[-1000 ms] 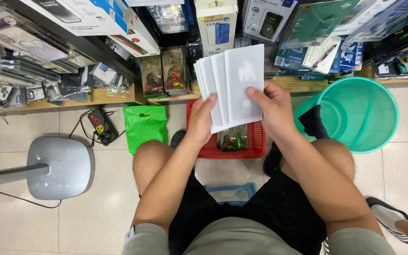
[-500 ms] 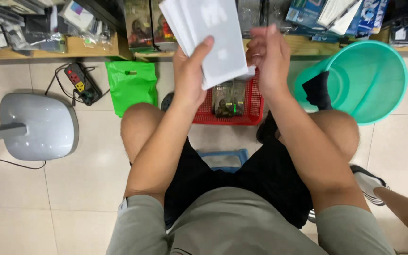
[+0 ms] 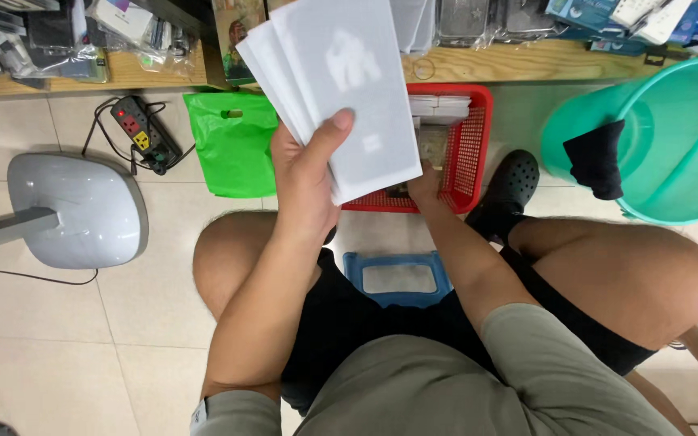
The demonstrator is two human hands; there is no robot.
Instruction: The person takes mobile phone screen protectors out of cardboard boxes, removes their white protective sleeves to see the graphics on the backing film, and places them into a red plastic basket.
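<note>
Landmark: red basket [image 3: 468, 153] on the floor, between my knees and the wooden shelf [image 3: 519, 60].

- Left hand [image 3: 304, 173]: my grip is closed on a fanned stack of white flat packets [image 3: 341, 89], thumb across the front, held up above the basket's left side.
- Right hand [image 3: 423, 184]: reaches down into the basket, mostly hidden behind the packets; I cannot tell whether this grip is open or closed.
- White packets [image 3: 439, 106] stacked inside the basket, at its far end.
- Green plastic bag [image 3: 232, 145]: just left of the basket.
- Teal tub [image 3: 672, 145]: right of the basket.
</note>
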